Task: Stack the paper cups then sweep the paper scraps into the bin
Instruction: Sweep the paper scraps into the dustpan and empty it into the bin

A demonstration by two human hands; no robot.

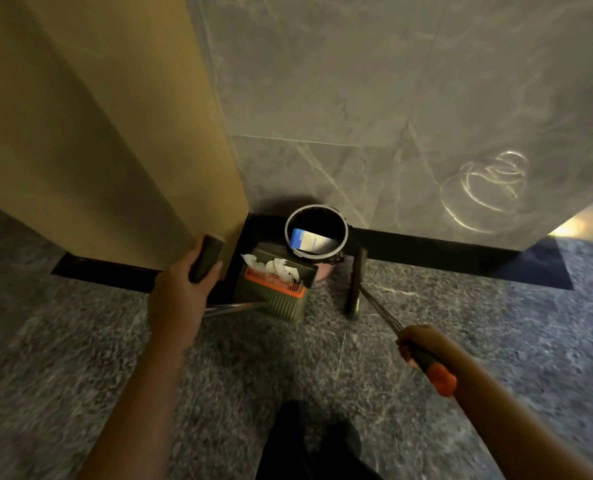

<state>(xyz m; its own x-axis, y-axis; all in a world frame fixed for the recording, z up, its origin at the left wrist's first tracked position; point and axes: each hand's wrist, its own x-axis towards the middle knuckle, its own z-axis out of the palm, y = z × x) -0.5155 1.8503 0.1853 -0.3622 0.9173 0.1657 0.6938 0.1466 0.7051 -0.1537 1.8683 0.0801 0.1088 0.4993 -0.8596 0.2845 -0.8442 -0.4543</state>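
Standing over a speckled grey stone floor [461, 323], with dark trouser legs [309, 445] just showing at the bottom edge. Working with the hands well apart, each busy with its own tool.

Gripping, with the right hand [418, 341], the dark rubbery sleeve of a broom [355, 271], closing round it just ahead of the orange end cap [442, 379]. Probably parking it, resting its narrow dark head on the floor just beside the bin and out of the pan's way. Running a thin metal shaft between sleeve and head.

Clamping the left hand [180, 285] round the dark upright grip [206, 259] of a dustpan [281, 299], likely for steering the pan toward the bin mouth. Showing ribbed olive plastic on the near face, hard and matte.

Carrying the paper scraps [277, 266] in that pan: white, crumpled, torn-edged, bunching above an orange comb strip [274, 282], so not yet tipped out.

Bringing the pan's far edge up against the bin [317, 207], though failing to tell true contact from mere overlap at this angle. Tucking into the corner, round, pale-rimmed, black-lined, pinkish lower down, and already holding a blue-and-white carton [309, 241].

Backing onto a black skirting band [426, 251], a smooth tan panel [97, 133] on the left and a veined grey marble wall [357, 98] behind. Finding no paper cups anywhere in view.
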